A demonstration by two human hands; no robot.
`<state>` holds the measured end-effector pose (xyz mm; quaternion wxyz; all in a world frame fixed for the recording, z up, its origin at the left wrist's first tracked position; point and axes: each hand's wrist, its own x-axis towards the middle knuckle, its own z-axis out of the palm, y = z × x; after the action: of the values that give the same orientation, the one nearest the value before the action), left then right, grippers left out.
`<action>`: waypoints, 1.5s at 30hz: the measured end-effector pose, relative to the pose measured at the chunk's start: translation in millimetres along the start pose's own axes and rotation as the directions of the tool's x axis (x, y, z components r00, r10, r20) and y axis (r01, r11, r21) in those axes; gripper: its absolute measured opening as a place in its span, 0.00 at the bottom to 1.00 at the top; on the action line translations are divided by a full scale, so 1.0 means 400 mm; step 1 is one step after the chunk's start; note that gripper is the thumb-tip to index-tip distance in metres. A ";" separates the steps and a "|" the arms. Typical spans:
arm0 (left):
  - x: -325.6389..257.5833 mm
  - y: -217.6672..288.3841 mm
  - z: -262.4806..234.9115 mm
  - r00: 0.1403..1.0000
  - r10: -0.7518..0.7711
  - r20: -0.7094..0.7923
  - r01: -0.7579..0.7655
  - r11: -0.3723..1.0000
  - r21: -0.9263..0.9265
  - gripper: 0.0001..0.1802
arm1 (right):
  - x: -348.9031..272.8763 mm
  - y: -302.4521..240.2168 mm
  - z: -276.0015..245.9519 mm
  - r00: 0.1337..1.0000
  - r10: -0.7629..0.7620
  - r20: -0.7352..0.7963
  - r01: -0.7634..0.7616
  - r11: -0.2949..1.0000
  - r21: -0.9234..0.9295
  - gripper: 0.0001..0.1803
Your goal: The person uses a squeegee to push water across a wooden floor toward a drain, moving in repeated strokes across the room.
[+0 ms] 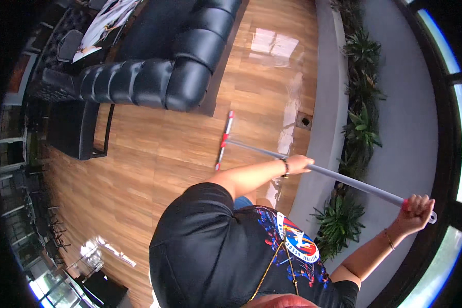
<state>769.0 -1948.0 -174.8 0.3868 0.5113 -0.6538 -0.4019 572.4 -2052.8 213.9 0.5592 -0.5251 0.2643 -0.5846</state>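
Sitting on the wood floor (159,138), just near-right of the black sofa's (187,87) corner: squeegee head (224,138), thin bar with red end caps, pole (344,179) running right to the person. Left hand (297,164) wrapped round the pole partway up, right hand (417,211) closed round it by its end. Progress: reads as mid-job to me. Glossy streaks (287,128) lie between head and grey planter ledge (327,102); could be water, so unfinished, or just window glare. Can't tell. Floor just left of the head looks duller, possibly done.
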 end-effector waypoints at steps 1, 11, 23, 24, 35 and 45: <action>0.069 -0.008 0.004 1.000 0.023 0.019 -0.023 1.000 0.003 0.11 | 0.040 -0.019 0.008 0.998 -0.033 -0.047 0.033 0.999 -0.012 0.20; 0.503 0.051 -0.217 0.990 0.065 -0.127 -0.050 0.992 0.115 0.12 | 0.424 -0.031 -0.058 0.963 -0.216 0.163 0.203 0.975 0.091 0.20; 0.876 -0.455 -0.251 0.914 -0.347 -0.212 0.396 0.874 0.280 0.10 | 0.815 0.542 -0.262 0.977 0.190 -0.095 -0.173 0.971 0.162 0.19; 0.936 -0.415 -0.195 0.914 -0.369 -0.167 0.405 0.852 0.333 0.10 | 0.829 0.506 -0.312 0.968 0.170 -0.186 -0.154 0.983 0.099 0.20; 1.209 -0.106 -0.243 0.995 -0.092 0.039 0.080 0.968 0.238 0.12 | 0.971 0.199 -0.297 0.973 -0.183 -0.142 0.193 0.980 0.057 0.24; 1.106 -0.697 -0.739 0.934 -0.345 -0.094 0.314 0.668 0.674 0.07 | 0.866 0.779 -0.012 0.964 0.130 -0.230 -0.086 0.977 0.193 0.17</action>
<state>1061.1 -2462.8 -278.0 0.0804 0.7177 -0.6595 -0.2086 746.7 -2450.0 43.4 0.5994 -0.3818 0.3045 -0.6342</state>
